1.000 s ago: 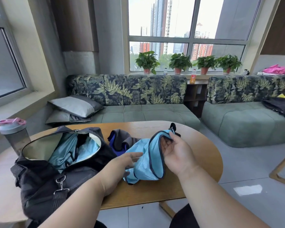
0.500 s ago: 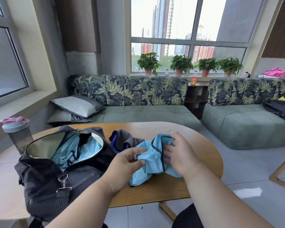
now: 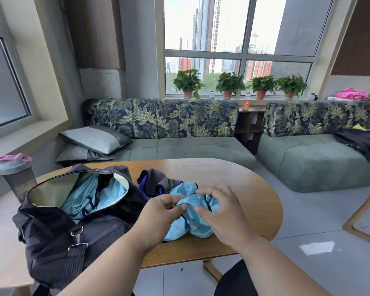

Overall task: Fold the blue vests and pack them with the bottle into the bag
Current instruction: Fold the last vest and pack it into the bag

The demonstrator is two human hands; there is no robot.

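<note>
A bunched light-blue vest (image 3: 192, 218) is held on the wooden table (image 3: 254, 189), pinched by the left hand (image 3: 158, 214) and grasped by the right hand (image 3: 220, 214). Another blue vest (image 3: 94, 197) lies inside the open black bag (image 3: 58, 227). The shaker bottle (image 3: 15, 178) stands beside the bag.

Left hand (image 3: 158, 216) fingers curled and pinching, right hand (image 3: 222, 216) fingers bent and clutching, forearms converging

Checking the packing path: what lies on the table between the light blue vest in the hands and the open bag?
In the head view, a crumpled grey and dark blue garment lies between the vest and the bag.
</note>
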